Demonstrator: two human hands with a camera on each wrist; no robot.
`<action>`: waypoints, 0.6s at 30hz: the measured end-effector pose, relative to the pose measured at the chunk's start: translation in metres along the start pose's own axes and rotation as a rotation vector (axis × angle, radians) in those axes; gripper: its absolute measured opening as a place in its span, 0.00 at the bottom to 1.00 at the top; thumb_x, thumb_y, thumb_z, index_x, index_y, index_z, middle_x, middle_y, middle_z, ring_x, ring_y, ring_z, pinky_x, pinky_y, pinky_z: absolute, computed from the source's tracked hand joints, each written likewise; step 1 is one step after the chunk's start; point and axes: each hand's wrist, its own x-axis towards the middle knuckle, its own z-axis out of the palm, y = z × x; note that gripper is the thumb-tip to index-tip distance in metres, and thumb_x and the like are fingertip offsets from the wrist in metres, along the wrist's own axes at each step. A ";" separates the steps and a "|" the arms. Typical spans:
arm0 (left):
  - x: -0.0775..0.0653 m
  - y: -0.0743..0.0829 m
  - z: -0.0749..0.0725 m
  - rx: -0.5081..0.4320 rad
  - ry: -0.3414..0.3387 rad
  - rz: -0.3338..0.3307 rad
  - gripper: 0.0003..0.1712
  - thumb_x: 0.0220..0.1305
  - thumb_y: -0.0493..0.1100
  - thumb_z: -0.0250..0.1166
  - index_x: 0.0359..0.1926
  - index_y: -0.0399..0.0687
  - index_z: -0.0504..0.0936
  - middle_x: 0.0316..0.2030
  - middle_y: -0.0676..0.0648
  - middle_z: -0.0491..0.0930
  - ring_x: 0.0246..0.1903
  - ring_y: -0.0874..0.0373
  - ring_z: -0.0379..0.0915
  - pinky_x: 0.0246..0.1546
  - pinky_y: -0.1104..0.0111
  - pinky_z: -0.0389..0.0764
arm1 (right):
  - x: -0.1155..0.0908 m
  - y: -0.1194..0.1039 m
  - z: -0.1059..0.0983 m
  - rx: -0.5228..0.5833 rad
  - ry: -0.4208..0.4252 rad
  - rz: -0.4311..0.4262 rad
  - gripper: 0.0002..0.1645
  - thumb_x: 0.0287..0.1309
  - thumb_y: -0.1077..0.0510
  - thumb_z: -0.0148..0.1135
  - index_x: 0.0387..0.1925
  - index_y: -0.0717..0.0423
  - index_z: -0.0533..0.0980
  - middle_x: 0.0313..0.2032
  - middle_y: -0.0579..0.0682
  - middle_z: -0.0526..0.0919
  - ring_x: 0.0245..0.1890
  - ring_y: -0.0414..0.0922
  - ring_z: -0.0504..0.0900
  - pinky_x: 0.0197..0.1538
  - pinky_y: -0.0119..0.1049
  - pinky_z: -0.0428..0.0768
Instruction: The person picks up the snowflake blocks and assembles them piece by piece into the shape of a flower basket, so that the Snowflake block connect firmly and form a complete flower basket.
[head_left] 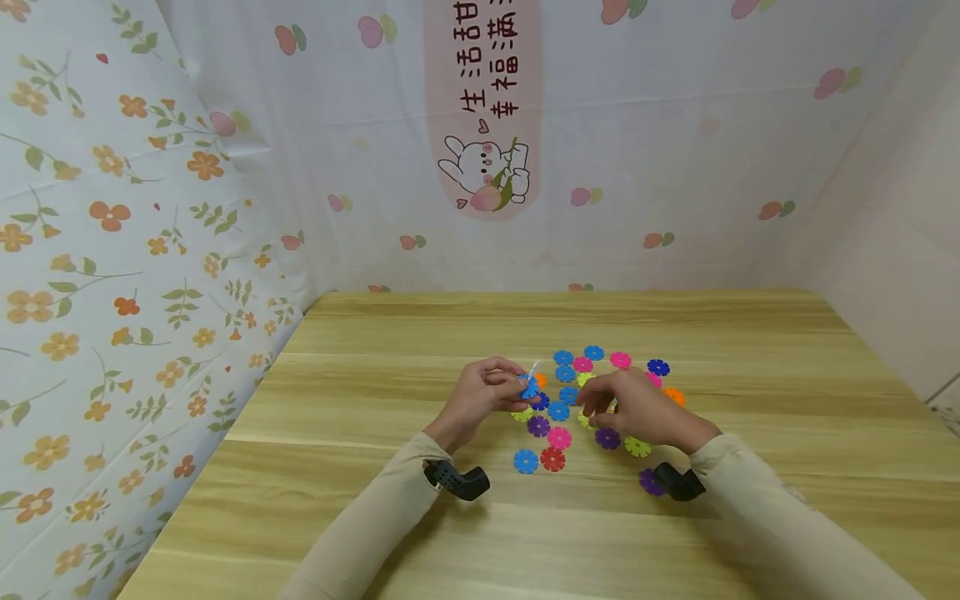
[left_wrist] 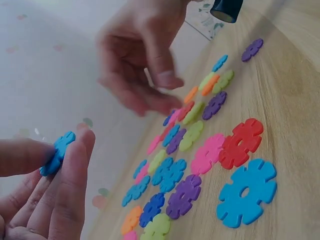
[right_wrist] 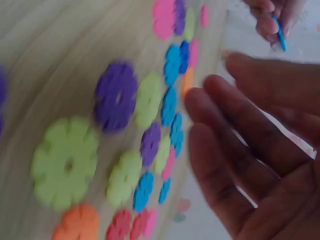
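Observation:
My left hand point(head_left: 483, 396) pinches a blue notched plastic disc point(left_wrist: 60, 152) between thumb and fingers, raised over the table. A thin whitish piece point(head_left: 534, 367) sticks up beside that disc. Seen from the right wrist, the held disc point(right_wrist: 279, 34) is nearly edge-on. My right hand point(head_left: 633, 406) hovers above the scattered discs with its fingers loosely bent and nothing between them; the right wrist view shows those fingers point(right_wrist: 220, 175) spread a little apart. Below the hands lie flower-shaped discs, among them a pink one point(head_left: 559, 437), a red one point(head_left: 552, 459) and a purple one point(head_left: 608, 438).
More discs in blue, yellow-green, orange and pink spread across the wooden table point(head_left: 360, 500), some overlapping. One blue disc point(head_left: 526, 462) lies nearest the person. A purple disc point(head_left: 651, 482) sits beside the right wrist's black camera point(head_left: 678, 482). Patterned cloth point(head_left: 360, 167) hangs behind the table.

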 end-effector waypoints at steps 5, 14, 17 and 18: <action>-0.001 0.000 -0.002 -0.025 0.012 -0.007 0.11 0.69 0.33 0.62 0.49 0.33 0.76 0.42 0.39 0.87 0.38 0.52 0.88 0.44 0.62 0.87 | -0.008 0.002 -0.002 -0.108 -0.052 -0.002 0.14 0.51 0.68 0.73 0.42 0.60 0.84 0.31 0.46 0.86 0.30 0.35 0.81 0.36 0.30 0.84; -0.002 -0.001 -0.004 -0.068 0.018 -0.024 0.09 0.69 0.31 0.61 0.48 0.33 0.76 0.37 0.45 0.86 0.35 0.59 0.87 0.43 0.65 0.88 | -0.012 0.006 0.009 -0.196 -0.065 0.050 0.14 0.45 0.64 0.79 0.36 0.56 0.83 0.28 0.42 0.82 0.28 0.36 0.74 0.32 0.26 0.77; -0.001 -0.002 -0.004 -0.076 0.018 -0.023 0.09 0.69 0.31 0.61 0.48 0.33 0.76 0.37 0.45 0.86 0.34 0.59 0.87 0.44 0.64 0.88 | -0.012 0.008 0.013 -0.219 -0.044 0.044 0.15 0.44 0.64 0.80 0.36 0.56 0.84 0.28 0.43 0.83 0.28 0.35 0.74 0.32 0.26 0.78; -0.001 -0.002 -0.004 -0.078 0.018 -0.022 0.08 0.69 0.31 0.61 0.48 0.34 0.76 0.37 0.45 0.86 0.34 0.59 0.87 0.44 0.64 0.87 | -0.012 0.009 0.014 -0.227 -0.039 0.041 0.15 0.43 0.64 0.80 0.36 0.56 0.84 0.29 0.43 0.83 0.28 0.35 0.74 0.33 0.27 0.79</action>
